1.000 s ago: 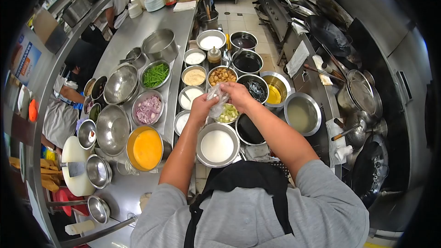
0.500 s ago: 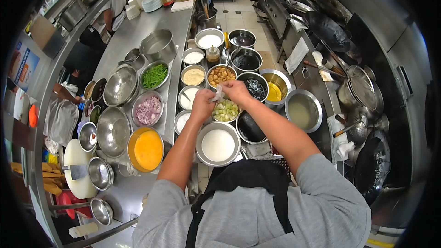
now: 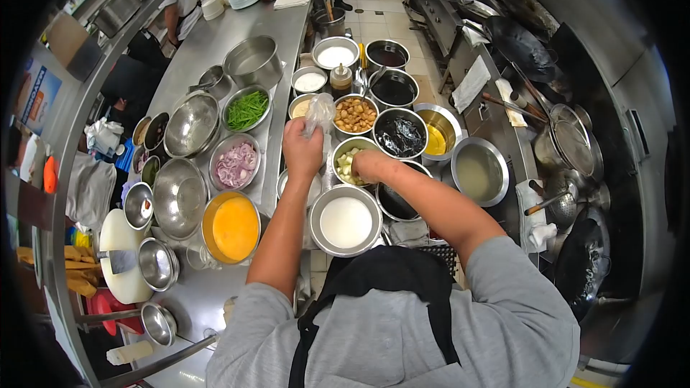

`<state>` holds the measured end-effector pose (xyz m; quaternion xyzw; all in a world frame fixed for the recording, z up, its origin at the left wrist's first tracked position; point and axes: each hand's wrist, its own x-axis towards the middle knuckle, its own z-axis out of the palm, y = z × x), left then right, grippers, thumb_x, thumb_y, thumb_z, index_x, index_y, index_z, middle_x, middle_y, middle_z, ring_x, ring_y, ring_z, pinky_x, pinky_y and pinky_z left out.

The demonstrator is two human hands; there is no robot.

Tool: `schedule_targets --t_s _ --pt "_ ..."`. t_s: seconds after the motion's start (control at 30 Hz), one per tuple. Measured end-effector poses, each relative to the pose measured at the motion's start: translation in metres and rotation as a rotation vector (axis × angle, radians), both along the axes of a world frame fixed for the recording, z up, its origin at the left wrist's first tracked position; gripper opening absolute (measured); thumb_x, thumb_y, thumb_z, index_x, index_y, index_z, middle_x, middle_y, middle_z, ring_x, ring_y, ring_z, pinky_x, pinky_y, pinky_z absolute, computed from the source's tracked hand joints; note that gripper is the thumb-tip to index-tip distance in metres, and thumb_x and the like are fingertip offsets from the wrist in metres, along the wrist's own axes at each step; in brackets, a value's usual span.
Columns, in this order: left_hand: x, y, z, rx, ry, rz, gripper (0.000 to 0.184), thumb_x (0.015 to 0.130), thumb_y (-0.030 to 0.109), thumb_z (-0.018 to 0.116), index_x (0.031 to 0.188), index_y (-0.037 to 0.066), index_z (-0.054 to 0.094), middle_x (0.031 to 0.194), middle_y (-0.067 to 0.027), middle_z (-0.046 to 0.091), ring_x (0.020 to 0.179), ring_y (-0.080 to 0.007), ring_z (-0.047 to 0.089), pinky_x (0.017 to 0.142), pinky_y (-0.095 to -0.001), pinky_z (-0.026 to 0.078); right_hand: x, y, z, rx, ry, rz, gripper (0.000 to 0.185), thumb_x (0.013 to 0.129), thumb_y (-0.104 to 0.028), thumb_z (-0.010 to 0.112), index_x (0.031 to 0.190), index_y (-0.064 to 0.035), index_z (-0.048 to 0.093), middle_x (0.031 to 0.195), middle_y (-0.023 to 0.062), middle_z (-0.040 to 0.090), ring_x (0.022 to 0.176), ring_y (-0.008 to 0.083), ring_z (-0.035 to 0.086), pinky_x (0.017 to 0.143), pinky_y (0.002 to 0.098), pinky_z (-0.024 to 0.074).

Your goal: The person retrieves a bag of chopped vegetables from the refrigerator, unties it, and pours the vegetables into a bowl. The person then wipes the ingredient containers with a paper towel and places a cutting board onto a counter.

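Note:
My left hand (image 3: 302,147) is closed around a clear plastic bag (image 3: 321,112), which bunches up above the fingers. It hovers over the left row of metal containers, beside a container of tan powder (image 3: 299,106). My right hand (image 3: 374,165) reaches into a metal container of diced pale green vegetable (image 3: 346,161). Its fingers are curled down among the pieces, and what they grip is hidden. Just beyond is a container of browned cubes (image 3: 355,115). Nearer to me stands a bowl of white liquid (image 3: 346,222).
On the left counter stand bowls of sliced red onion (image 3: 236,164), chopped green herbs (image 3: 246,108) and orange-yellow liquid (image 3: 236,227). Dark-filled containers (image 3: 399,134) and a pot of yellow oil (image 3: 435,141) line the right. Woks (image 3: 519,49) sit along the stove. Another person's arm (image 3: 171,23) shows at upper left.
My hands were together at the plastic bag over the containers. They have parted: the left moved left with the bag, and the right went down into the diced vegetable.

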<state>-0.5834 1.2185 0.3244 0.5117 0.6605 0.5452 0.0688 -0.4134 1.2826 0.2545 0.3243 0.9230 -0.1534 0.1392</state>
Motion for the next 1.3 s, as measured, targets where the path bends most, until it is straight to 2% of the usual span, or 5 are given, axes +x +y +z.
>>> schedule_targets --t_s 0.5,0.73,0.9,1.07,1.3 --pt "0.009 -0.048 -0.016 0.025 -1.079 -0.349 0.051 0.085 -0.01 0.045 0.136 -0.001 0.043 0.118 -0.0148 0.061 0.093 -0.0215 0.066 0.079 -0.0305 0.055 0.028 -0.099 0.095 -0.092 0.875 -0.327 0.072 0.075 -0.013 0.075 0.139 -0.0081 0.043 0.105 0.0115 0.058 0.081 0.0211 0.059 0.076 0.0325 0.0515" --pt "0.086 -0.172 -0.044 -0.005 -1.601 -0.177 0.032 0.099 0.027 0.042 0.116 0.003 0.054 0.106 -0.0099 0.06 0.096 -0.0161 0.058 0.085 -0.0304 0.047 0.036 -0.18 0.074 0.109 1.043 0.014 0.025 0.073 -0.014 0.074 0.094 -0.0065 0.063 0.082 0.0094 0.055 0.075 0.0269 0.06 0.065 0.0362 0.0506" --pt "0.109 -0.251 -0.058 -0.089 -1.365 -0.126 0.049 0.102 0.043 0.035 0.117 0.0 0.055 0.109 -0.0105 0.063 0.099 -0.0212 0.062 0.09 -0.0348 0.047 0.056 -0.235 0.073 0.012 0.942 0.384 0.011 0.072 -0.015 0.07 0.077 -0.0081 0.062 0.076 0.0083 0.052 0.072 0.0267 0.059 0.061 0.0388 0.0487" --pt "0.138 -0.379 -0.025 -0.034 -1.214 0.282 0.013 0.088 0.013 0.064 0.081 0.009 0.053 0.068 -0.0011 0.052 0.05 -0.0065 0.04 0.04 -0.0219 0.024 0.101 -0.287 0.094 -0.388 1.015 0.416 0.018 0.076 -0.012 0.072 0.093 -0.0072 0.069 0.088 0.008 0.059 0.078 0.0269 0.061 0.067 0.0362 0.0509" --pt "0.233 -0.543 -0.055 0.006 -1.042 0.625 0.022 0.08 -0.01 0.047 0.099 -0.001 0.049 0.091 -0.0134 0.063 0.082 -0.025 0.068 0.064 -0.035 0.058 0.109 -0.366 0.081 -0.644 0.86 0.434 0.026 0.078 -0.013 0.071 0.103 -0.0065 0.068 0.093 0.0085 0.059 0.073 0.0219 0.061 0.066 0.0331 0.0506"
